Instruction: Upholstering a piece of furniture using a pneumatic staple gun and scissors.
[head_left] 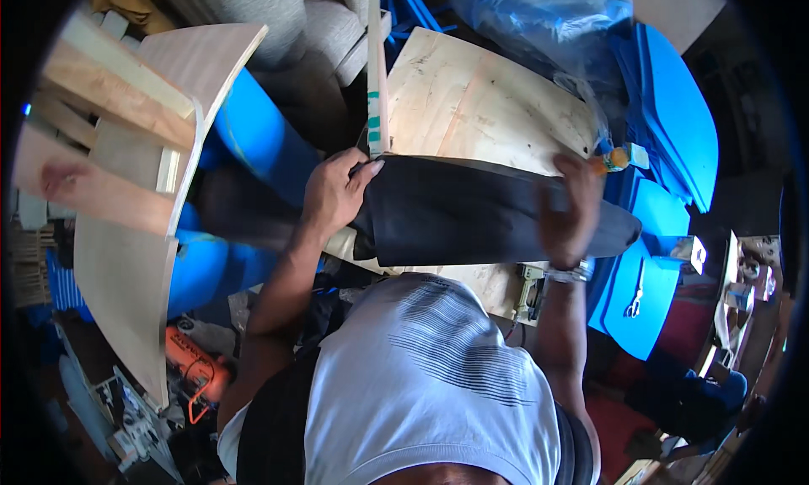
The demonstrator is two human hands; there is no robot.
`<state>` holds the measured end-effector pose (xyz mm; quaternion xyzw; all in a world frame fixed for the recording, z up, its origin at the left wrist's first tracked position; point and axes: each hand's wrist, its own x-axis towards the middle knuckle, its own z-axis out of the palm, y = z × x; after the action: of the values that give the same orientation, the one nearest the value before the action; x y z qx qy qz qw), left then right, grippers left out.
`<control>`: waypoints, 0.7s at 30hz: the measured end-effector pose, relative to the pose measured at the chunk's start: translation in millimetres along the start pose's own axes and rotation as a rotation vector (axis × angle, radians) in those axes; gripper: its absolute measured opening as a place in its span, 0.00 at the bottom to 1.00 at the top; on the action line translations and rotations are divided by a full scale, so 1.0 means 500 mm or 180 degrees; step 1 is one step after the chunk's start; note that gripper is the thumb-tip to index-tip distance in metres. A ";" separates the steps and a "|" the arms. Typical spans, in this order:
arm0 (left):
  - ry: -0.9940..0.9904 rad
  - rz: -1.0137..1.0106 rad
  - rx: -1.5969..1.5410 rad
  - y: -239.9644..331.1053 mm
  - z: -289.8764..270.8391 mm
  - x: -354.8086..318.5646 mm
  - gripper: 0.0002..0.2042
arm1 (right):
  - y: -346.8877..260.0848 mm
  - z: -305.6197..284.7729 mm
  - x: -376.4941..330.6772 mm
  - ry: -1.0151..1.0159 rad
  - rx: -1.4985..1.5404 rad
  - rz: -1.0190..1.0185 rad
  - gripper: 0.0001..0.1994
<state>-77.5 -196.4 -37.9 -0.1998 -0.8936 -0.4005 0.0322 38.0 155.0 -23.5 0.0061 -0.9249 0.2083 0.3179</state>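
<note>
Dark fabric (489, 211) lies in a long folded strip across a plywood board (480, 93). My left hand (333, 197) is closed on the fabric's upper left corner, thumb and fingers pinched beside an upright narrow wooden piece (377, 89) with green marks. Over the right part of the fabric is my right hand (573, 211), slightly blurred, its fingers stretched out and holding nothing. Whether its palm touches the cloth I cannot tell. A staple gun (529, 291) rests by my right wrist, at the board's near edge. Just beyond the right fingers lies a small orange bottle (613, 160).
Curved plywood frames (126, 291) and blue foam (261, 118) stand at the left. Blue foam sheets (678, 118) lean at the right, with scissors (636, 293) on one. Clear plastic wrap (548, 21) sits behind the board. An orange machine (198, 363) stands low left.
</note>
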 end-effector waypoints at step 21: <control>-0.0307 -0.0188 -0.1523 -0.015 -0.017 0.010 0.13 | -0.207 0.198 0.128 -0.1754 0.1116 -0.0488 0.10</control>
<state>-85.9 -205.7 -36.2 -0.1944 -0.7793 -0.5915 -0.0704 -56.2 29.8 -16.5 0.1864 -0.9230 0.3303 0.0647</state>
